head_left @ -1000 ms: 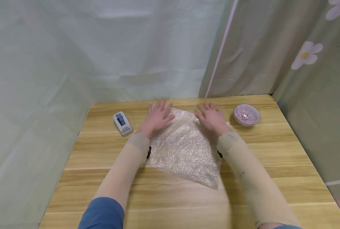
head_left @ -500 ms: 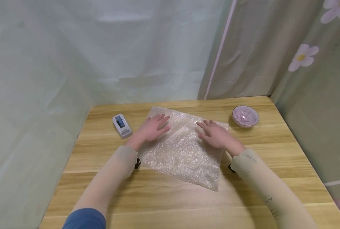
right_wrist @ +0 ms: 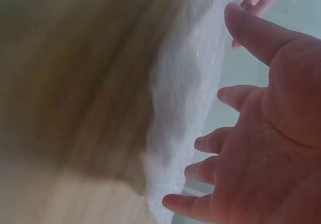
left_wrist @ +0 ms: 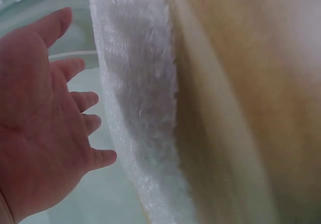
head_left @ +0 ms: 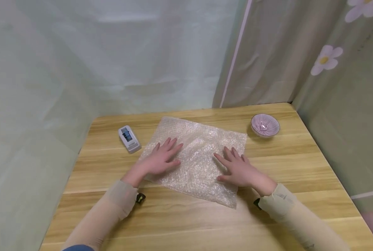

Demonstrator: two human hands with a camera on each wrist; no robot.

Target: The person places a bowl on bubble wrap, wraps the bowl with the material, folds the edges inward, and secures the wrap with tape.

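Note:
A sheet of clear bubble wrap (head_left: 199,164) lies flat and slightly wrinkled on the wooden table, turned at an angle. Over its left part is my left hand (head_left: 159,158), palm down with fingers spread. My right hand (head_left: 240,170) is over its right edge, fingers likewise spread. Neither hand grips anything. In the left wrist view the palm of the left hand (left_wrist: 40,118) faces the wrap (left_wrist: 135,73), with a gap between fingertips and sheet. The right wrist view has the right hand (right_wrist: 281,128) with fingers straight, the little finger overlapping the wrap (right_wrist: 180,93).
A small purple striped bowl (head_left: 265,125) stands at the back right, beyond the wrap's corner. At the back left lies a white rectangular object (head_left: 129,139) with a dark window. Curtains (head_left: 161,62) hang behind and beside the wooden table (head_left: 180,226).
Both hands have drawn back from the wrap's far edge toward the person and moved farther apart. The wrap's far corners now show. The sheet stays in about the same place.

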